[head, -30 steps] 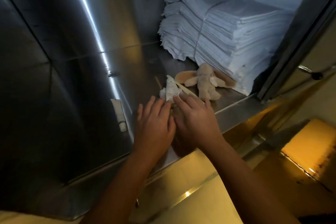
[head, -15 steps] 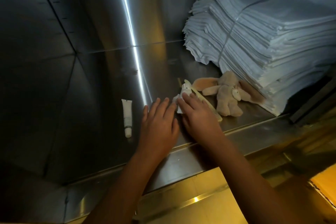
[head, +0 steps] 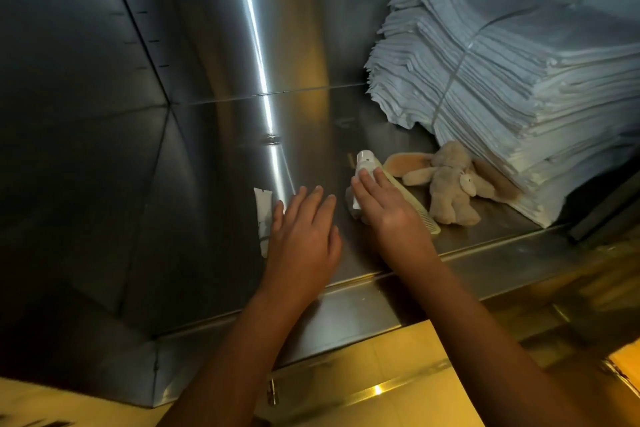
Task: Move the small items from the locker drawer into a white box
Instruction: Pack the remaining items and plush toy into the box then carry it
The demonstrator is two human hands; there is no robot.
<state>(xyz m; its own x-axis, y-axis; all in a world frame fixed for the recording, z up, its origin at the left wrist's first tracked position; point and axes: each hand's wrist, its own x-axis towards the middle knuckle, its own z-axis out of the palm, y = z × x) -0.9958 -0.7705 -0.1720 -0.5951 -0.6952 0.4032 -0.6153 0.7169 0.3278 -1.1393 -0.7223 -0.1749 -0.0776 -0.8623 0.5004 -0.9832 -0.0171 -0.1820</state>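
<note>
Reaching into a steel locker drawer point(head: 329, 135), both hands lie flat, fingers straight, gripping nothing.
Right hand point(head: 388, 211) rests on a small white bottle point(head: 364, 160), partly hidden beneath it, beside a cream comb point(head: 419, 211). Left hand point(head: 301, 243) lies beside a white tube point(head: 262, 211). A plush rabbit point(head: 448, 180) touches a tied towel stack point(head: 519, 107), cut off at right.

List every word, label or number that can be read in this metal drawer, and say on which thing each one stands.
No text can be read.
White tube: dark marks, too blurred to read.
White bottle under the right hand: small marks, too blurred to read.
Plush rabbit, comb, stack of towels: no print shows.
</note>
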